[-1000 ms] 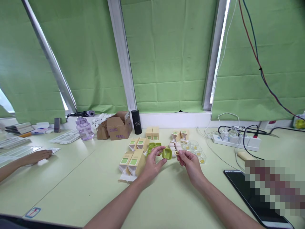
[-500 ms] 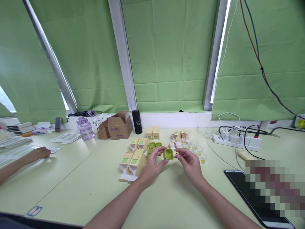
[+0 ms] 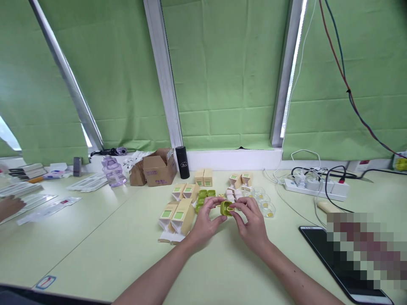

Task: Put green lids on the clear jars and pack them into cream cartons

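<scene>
My left hand (image 3: 206, 224) is closed on the edge of a small green square cup (image 3: 225, 206), its open side tilted towards me. The fingers of my right hand (image 3: 254, 226) pinch a small pale piece at the cup's mouth; the fingertips mostly hide it. Just behind my left hand are several more green cups (image 3: 203, 193). Small white pieces (image 3: 233, 193) and clear round plastic pieces with yellow centres (image 3: 267, 207) lie beyond my right hand. Several cream boxes with green labels (image 3: 183, 214) stand to the left, partly behind my left hand.
A cardboard box (image 3: 159, 169), a black bottle (image 3: 182, 162) and a purple bottle (image 3: 113, 171) stand at the back. To the right are a power strip (image 3: 318, 188) with cables and a dark tablet (image 3: 337, 258). Another person's hand (image 3: 11, 207) is at far left, near plastic sheets.
My right hand has moved left and brought the small pale piece to the green cup. The other person's hand has drawn back to the left.
</scene>
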